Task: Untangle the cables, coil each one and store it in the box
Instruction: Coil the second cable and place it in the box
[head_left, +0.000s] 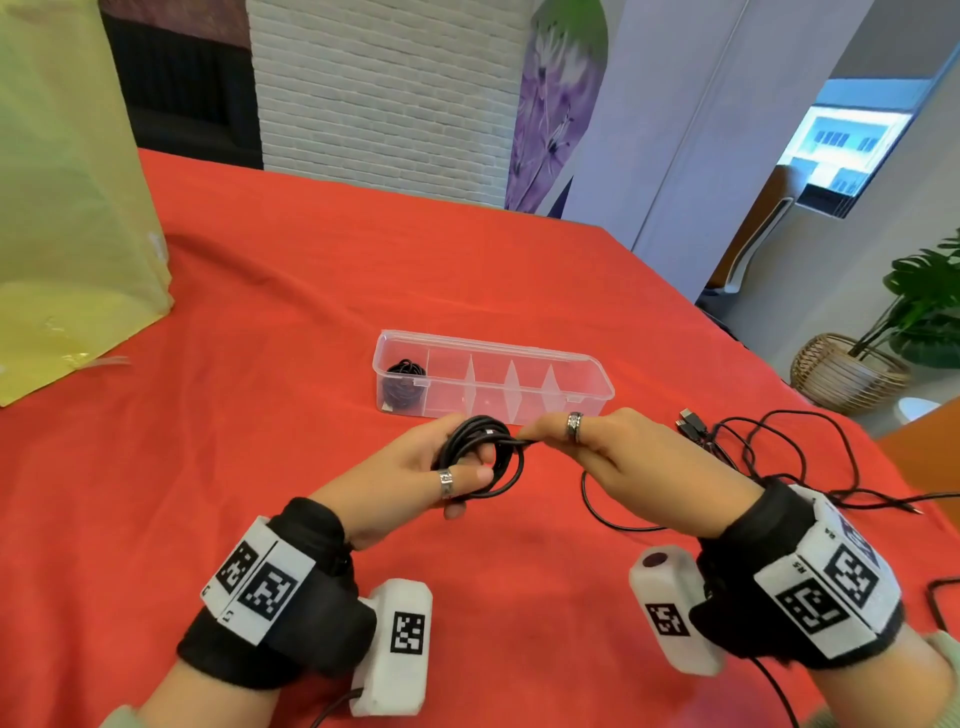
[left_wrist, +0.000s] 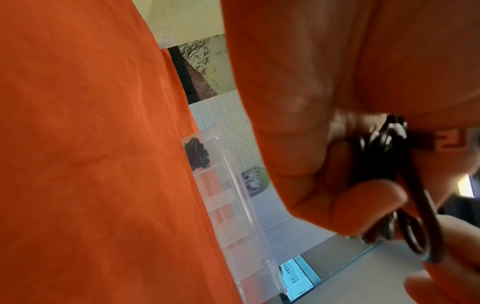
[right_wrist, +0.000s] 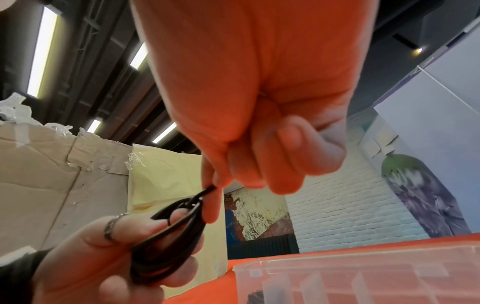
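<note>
A red tablecloth (head_left: 291, 322) is spread over the whole table. At the far left edge a pale yellow plastic bag (head_left: 67, 208) is placed on the cloth, and in the right wrist view a taped cardboard box (right_wrist: 52, 174) is seen just beside it. Behind the table a white brick column (head_left: 384, 93) is seen, and next to it a panel printed with purple flowers (head_left: 561, 104). On the floor at the right a green plant (head_left: 924, 301) is kept in a woven basket (head_left: 847, 374). A bright window (head_left: 852, 150) is visible farther back.
</note>
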